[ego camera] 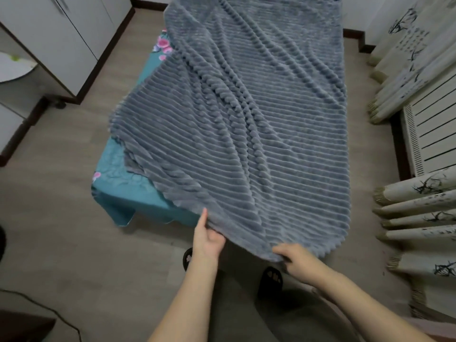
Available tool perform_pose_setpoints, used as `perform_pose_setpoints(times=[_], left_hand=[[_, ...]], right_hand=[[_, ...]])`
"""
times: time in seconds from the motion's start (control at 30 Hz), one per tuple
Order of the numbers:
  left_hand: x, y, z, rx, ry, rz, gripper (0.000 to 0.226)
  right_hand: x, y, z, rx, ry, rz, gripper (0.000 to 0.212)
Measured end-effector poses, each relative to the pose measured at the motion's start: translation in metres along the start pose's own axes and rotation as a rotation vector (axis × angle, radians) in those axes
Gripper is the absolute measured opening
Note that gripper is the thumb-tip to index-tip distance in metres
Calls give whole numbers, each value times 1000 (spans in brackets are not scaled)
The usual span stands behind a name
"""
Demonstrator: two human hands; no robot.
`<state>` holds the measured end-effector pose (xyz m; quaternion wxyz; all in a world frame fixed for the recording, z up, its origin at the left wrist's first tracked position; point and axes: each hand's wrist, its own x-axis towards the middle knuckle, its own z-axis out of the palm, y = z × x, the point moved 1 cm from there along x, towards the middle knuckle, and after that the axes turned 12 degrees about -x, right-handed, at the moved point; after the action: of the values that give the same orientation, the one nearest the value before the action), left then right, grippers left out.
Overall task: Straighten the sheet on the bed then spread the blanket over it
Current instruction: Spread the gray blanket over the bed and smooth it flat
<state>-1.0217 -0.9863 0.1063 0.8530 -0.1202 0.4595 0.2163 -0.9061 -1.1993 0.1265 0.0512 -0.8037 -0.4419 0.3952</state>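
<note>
A grey ribbed blanket lies lengthwise over the bed and covers most of it, with folds running down its middle. The teal flowered sheet shows along the bed's left side and hangs off the near left corner. My left hand holds the blanket's near edge, thumb on top. My right hand grips the same edge further right, where the blanket hangs over the foot of the bed.
A white wardrobe stands at the left across a strip of wooden floor. Cream curtains and a white radiator line the right side. My feet in black slippers stand at the foot of the bed.
</note>
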Motion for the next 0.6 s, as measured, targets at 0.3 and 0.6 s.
perform_pose_setpoints(times=[0.3, 0.6], left_hand=[[-6, 136, 33, 811, -35, 234, 40], [-27, 139, 25, 535, -190, 98, 39]], right_hand=[[22, -73, -15, -421, -117, 388, 44], [137, -253, -49, -108, 297, 149, 42]])
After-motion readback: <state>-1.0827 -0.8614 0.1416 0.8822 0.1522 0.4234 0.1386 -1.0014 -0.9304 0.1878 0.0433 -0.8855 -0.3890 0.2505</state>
